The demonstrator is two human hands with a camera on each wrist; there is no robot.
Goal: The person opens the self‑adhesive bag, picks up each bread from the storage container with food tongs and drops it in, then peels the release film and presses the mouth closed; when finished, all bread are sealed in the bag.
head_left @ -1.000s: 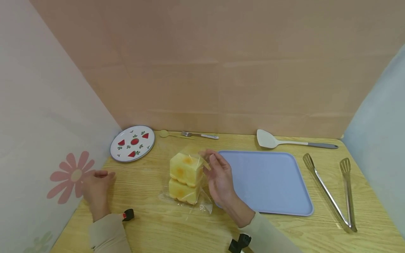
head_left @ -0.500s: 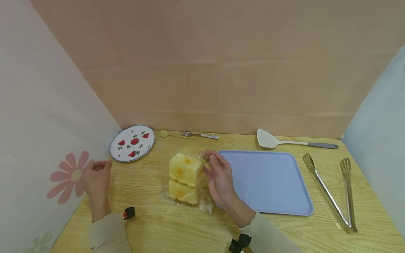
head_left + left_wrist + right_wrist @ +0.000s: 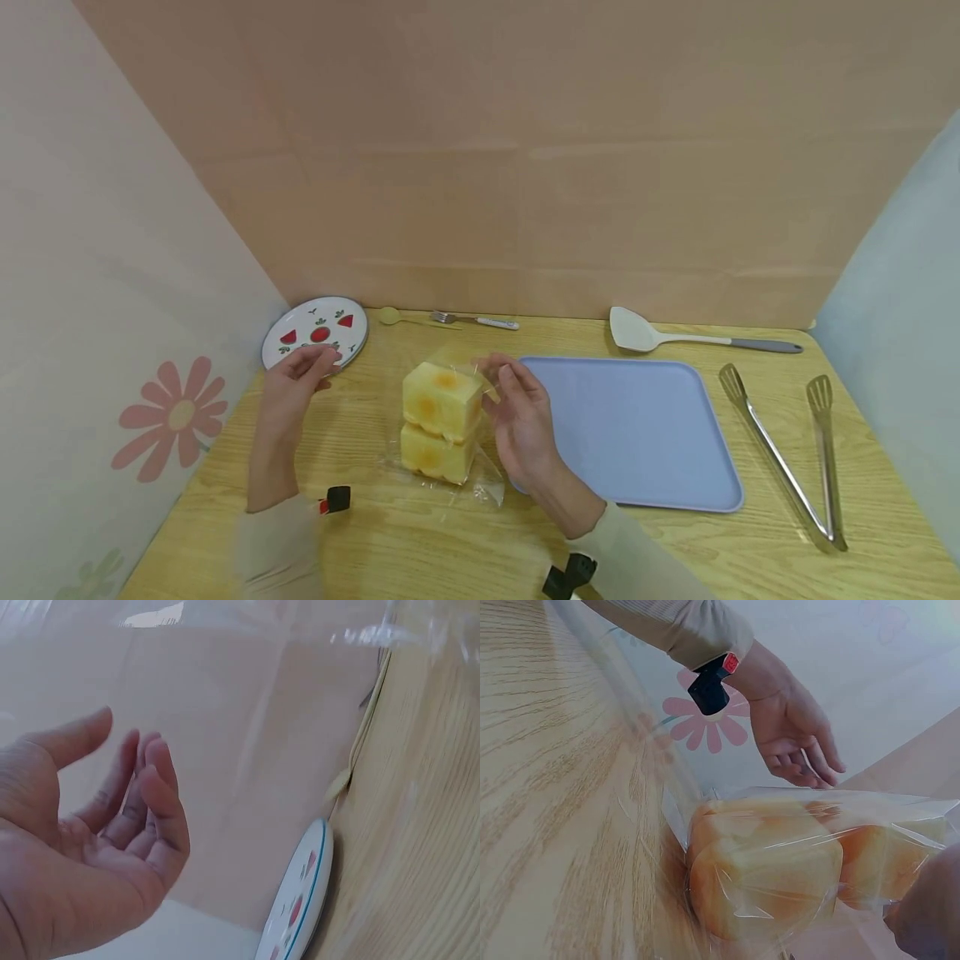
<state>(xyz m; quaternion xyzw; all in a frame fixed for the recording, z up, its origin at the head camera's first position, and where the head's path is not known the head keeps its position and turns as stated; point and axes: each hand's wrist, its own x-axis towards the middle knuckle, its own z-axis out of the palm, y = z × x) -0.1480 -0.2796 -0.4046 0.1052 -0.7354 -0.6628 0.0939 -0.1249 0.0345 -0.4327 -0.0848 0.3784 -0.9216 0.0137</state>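
The table (image 3: pixel 360 533) is being viewed from above, wood-grained, with panels standing on three sides. A blue tray (image 3: pixel 637 433) is lying right of centre. Tongs (image 3: pixel 787 458) are lying on the table, right of the tray and apart from it. A white spatula (image 3: pixel 675 337) is lying behind the tray, near the back wall. A plate (image 3: pixel 300 329) with red fruit print is lying at the back left. A fork (image 3: pixel 472 320) and a pale spoon (image 3: pixel 397 317) are lying along the back edge, between plate and spatula.

The bag (image 3: pixel 442 417) of yellow cakes is standing at the table's centre, just left of the tray, two cakes stacked inside clear film. The film's top is being pinched by the right hand (image 3: pixel 521 425) between thumb and fingertips. In the right wrist view, the cakes (image 3: pixel 780 870) are being seen close through the wrap.

The left hand (image 3: pixel 288 396) is being held in the air left of the bag, over the plate's near edge, fingers relaxed and loosely curved, nothing being held. The hands are apart, with the bag between them.
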